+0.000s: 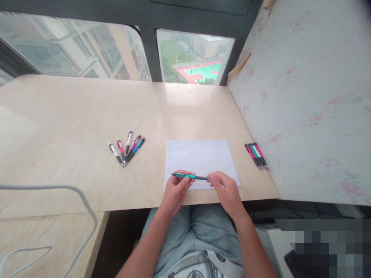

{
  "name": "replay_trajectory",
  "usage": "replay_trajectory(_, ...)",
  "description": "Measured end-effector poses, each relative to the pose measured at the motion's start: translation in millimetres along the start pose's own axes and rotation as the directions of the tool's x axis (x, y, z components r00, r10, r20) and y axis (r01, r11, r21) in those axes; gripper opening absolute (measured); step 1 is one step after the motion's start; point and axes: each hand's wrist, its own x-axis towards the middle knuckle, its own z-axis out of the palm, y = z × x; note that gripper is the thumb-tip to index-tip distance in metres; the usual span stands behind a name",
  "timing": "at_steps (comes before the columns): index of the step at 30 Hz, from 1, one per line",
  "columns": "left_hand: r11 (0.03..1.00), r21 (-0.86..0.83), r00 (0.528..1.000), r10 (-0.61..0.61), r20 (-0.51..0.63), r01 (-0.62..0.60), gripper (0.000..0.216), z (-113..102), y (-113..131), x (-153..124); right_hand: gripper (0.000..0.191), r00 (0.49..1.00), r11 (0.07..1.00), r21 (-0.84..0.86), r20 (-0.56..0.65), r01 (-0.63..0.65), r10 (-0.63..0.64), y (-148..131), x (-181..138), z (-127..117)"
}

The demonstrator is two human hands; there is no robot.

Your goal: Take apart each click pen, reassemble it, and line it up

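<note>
I hold a green and black pen [189, 176] level over the near edge of a white sheet of paper [199, 158]. My left hand [176, 191] is closed round its green end. My right hand [226, 191] pinches its black end. The sheet lies on a beige table [72, 116] and bears faint lines of writing along its far edge.
Several pens [127, 148] are fanned out on the table to the left of the sheet. Another bunch of pens [256, 155] lies to the right, by a pale speckled wall panel [304, 96]. A white cable [58, 216] loops at the near left. Windows run behind the table.
</note>
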Motion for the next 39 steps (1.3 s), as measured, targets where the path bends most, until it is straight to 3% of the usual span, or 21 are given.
replay_trajectory(8, 1.0, -0.007, 1.0, -0.009, -0.019, 0.009, 0.016, 1, 1, 0, 0.011, 0.999, 0.999, -0.037, -0.025, 0.029, -0.03, -3, -2, 1)
replay_trajectory(16, 1.0, -0.011, 1.0, -0.023, -0.022, 0.023, 0.018, -1, -1, 1, 0.038, 0.998, 0.998, -0.039, 0.057, 0.041, -0.039, -2, -1, -3)
replay_trajectory(22, 1.0, -0.004, 1.0, -0.018, -0.021, 0.018, 0.018, 0, 0, 1, 0.016, 1.0, 0.997, -0.07, 0.02, 0.019, -0.018, -4, -3, 0)
replay_trajectory(32, 0.999, 0.034, 1.0, -0.023, 0.015, 0.022, 0.016, -4, -4, 1, 0.043, 0.999, 0.976, -0.212, 0.022, 0.044, -0.041, -1, -3, 5)
replay_trajectory(35, 0.998, 0.068, 0.999, 0.003, 0.038, -0.005, 0.015, -2, -3, 0, 0.045, 1.0, 0.977, -0.213, -0.013, -0.018, 0.016, 3, -6, 9)
replay_trajectory(39, 0.997, 0.072, 0.997, 0.018, 0.072, -0.023, 0.014, -1, -2, -1, 0.05, 0.988, 0.986, -0.07, 0.019, -0.149, 0.151, 5, -8, 10)
